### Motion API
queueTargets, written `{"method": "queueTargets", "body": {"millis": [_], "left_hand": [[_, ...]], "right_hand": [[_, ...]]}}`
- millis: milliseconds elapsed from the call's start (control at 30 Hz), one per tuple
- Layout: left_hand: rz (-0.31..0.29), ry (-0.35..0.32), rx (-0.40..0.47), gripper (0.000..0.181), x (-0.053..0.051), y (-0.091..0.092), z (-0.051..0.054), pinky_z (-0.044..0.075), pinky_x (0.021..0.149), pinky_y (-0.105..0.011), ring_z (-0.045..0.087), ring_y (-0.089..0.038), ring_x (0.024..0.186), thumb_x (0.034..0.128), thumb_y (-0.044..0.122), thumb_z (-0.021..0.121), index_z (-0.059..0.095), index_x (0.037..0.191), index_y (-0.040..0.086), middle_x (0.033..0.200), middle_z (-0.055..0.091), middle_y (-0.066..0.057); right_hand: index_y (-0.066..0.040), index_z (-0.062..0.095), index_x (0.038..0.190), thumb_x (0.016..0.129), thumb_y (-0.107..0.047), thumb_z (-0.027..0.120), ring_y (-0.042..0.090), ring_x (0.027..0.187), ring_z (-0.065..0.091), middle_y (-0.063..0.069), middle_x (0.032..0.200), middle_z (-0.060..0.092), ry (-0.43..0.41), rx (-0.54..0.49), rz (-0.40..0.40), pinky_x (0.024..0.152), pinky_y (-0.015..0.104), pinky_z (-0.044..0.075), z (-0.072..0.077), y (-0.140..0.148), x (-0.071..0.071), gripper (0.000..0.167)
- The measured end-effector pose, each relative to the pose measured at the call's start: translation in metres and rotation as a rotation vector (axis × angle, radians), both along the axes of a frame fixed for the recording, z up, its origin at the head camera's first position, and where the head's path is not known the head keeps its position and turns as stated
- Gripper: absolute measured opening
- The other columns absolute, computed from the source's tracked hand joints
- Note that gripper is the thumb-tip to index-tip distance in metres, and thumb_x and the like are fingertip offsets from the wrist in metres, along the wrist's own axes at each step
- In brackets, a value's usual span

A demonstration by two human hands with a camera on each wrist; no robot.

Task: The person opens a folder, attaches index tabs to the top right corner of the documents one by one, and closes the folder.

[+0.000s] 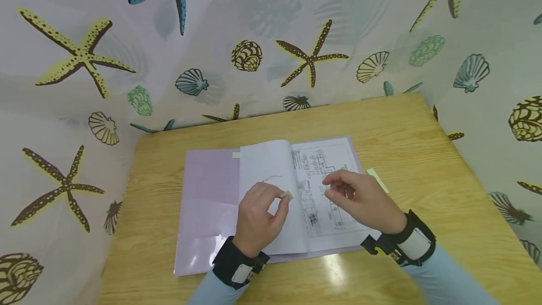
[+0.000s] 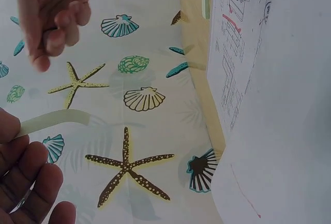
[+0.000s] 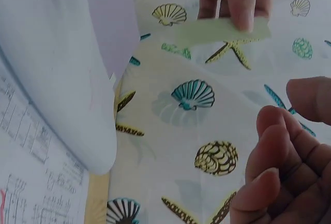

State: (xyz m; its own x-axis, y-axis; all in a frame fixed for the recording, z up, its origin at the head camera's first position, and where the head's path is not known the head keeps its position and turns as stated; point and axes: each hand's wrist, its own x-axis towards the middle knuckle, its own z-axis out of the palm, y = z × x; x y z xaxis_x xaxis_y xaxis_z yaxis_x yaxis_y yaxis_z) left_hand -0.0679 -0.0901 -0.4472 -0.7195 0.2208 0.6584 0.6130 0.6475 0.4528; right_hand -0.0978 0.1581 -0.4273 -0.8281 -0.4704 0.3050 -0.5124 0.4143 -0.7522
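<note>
My left hand pinches a short pale-green paper strip between thumb and finger, above the open folder's pages. In the left wrist view the strip sticks out from the fingertips and bends slightly. Over the right-hand page, which carries line drawings, hovers my right hand, fingers loosely bent and nothing between them. The purple folder lies open on the table. Its turned white page bulges up a little and shows a thin red mark.
Another pale-green strip lies at the folder's right edge, partly on the wooden table. A small pale tab sits at the top of the turned page. A cloth printed with starfish and shells hangs behind the table.
</note>
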Motion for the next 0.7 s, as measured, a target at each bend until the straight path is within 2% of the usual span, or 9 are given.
{"method": "queueTargets", "body": {"millis": [100, 200, 300, 533, 700], "left_hand": [[-0.019, -0.006, -0.039, 0.006, -0.001, 0.002, 0.001, 0.050, 0.068, -0.027, 0.060, -0.013, 0.077, 0.0876, 0.015, 0.066, 0.067, 0.082, 0.011, 0.079, 0.066, 0.003], [-0.046, 0.000, -0.065, 0.005, 0.000, 0.004, 0.000, 0.049, 0.065, -0.026, 0.060, -0.012, 0.076, 0.0858, 0.014, 0.068, 0.067, 0.082, 0.011, 0.078, 0.066, 0.003], [-0.069, 0.014, -0.082, 0.003, 0.000, 0.006, 0.000, 0.048, 0.063, -0.026, 0.059, -0.011, 0.074, 0.0842, 0.013, 0.069, 0.067, 0.081, 0.012, 0.077, 0.065, 0.003], [-0.076, 0.017, -0.113, 0.007, 0.002, 0.005, -0.004, 0.046, 0.060, -0.025, 0.058, -0.011, 0.070, 0.0850, 0.015, 0.067, 0.067, 0.079, 0.011, 0.074, 0.063, 0.003], [-0.071, 0.016, -0.106, 0.002, 0.001, 0.006, -0.004, 0.045, 0.060, -0.024, 0.057, -0.010, 0.071, 0.0804, 0.010, 0.069, 0.068, 0.079, 0.012, 0.075, 0.063, 0.004]], "right_hand": [[-0.013, 0.064, 0.107, 0.089, -0.009, 0.069, 0.005, 0.062, 0.050, -0.013, 0.077, 0.057, 0.019, -0.049, 0.079, 0.052, 0.022, 0.044, 0.006, -0.016, 0.003, 0.020], [-0.014, 0.062, 0.111, 0.089, -0.009, 0.069, 0.005, 0.060, 0.049, -0.013, 0.076, 0.057, 0.003, -0.091, 0.143, 0.051, 0.022, 0.043, 0.008, -0.030, 0.005, 0.024], [-0.015, 0.061, 0.112, 0.089, -0.010, 0.069, 0.004, 0.058, 0.048, -0.014, 0.074, 0.059, -0.019, -0.113, 0.172, 0.050, 0.021, 0.041, 0.007, -0.041, 0.006, 0.025], [-0.014, 0.063, 0.102, 0.088, -0.009, 0.070, 0.004, 0.054, 0.047, -0.012, 0.070, 0.063, -0.077, -0.159, 0.164, 0.046, 0.022, 0.038, -0.008, -0.057, 0.011, 0.017], [-0.011, 0.065, 0.093, 0.089, -0.008, 0.068, 0.005, 0.056, 0.049, -0.010, 0.068, 0.060, -0.084, -0.181, 0.152, 0.046, 0.022, 0.041, -0.011, -0.059, 0.011, 0.006]]}}
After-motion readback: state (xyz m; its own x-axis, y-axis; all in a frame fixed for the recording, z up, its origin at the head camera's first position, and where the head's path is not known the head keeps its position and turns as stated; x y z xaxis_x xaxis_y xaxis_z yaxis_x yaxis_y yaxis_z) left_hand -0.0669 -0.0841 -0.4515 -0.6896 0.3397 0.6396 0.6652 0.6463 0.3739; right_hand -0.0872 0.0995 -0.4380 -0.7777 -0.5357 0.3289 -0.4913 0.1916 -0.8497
